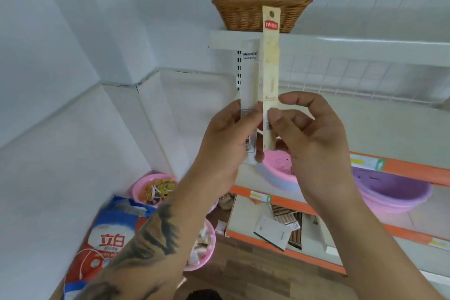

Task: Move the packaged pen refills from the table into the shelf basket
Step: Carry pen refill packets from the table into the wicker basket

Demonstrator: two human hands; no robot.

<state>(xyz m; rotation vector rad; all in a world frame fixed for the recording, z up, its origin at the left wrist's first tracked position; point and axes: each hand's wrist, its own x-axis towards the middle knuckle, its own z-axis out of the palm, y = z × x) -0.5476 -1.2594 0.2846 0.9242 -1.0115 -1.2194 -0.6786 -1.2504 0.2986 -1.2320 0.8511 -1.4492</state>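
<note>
While the white shelf (pixel 341 44) spans the view above both sets of fingers, the wicker basket (pixel 261 3) sits on it, well above the fingertips and just behind the top of the taller pack. The left hand (pixel 226 139) has its fingers curled round the lower part of a white refill pack (pixel 248 80), held upright. Just beside it, the right hand (pixel 314 134) pinches a cream refill pack (pixel 270 61) between thumb and forefinger near its lower end, the remaining fingers loosely curled behind it.
</note>
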